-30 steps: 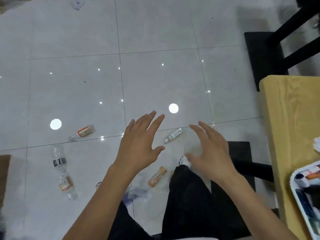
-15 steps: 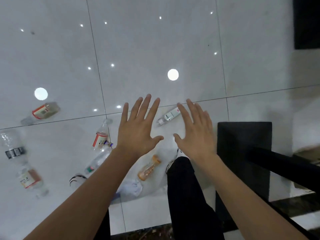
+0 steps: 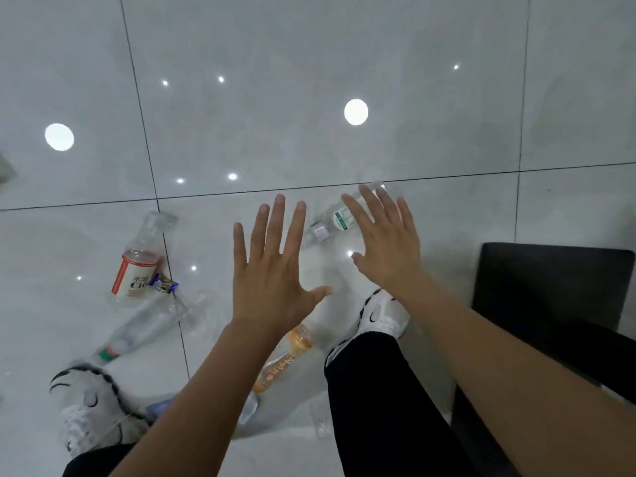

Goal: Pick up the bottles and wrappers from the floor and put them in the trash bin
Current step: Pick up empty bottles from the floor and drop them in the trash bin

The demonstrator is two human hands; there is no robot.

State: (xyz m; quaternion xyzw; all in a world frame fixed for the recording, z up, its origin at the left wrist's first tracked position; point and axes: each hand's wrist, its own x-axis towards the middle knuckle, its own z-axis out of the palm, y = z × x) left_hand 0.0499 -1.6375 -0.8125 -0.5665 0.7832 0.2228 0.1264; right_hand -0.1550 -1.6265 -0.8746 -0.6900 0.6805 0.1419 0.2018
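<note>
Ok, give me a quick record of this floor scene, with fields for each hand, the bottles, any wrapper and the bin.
left hand: open, fingers spread, holds nothing
right hand: open, above the green-label bottle; contact unclear
bottles on floor: green-label bottle, red-label bottle, clear bottle, orange bottle; all lying down
wrapper: purple wrapper beside the red-label bottle
trash bin: not in view
other: black stool at the right

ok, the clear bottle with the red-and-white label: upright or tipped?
Tipped. The clear plastic bottle with the red-and-white label lies on its side on the grey tiled floor.
</note>
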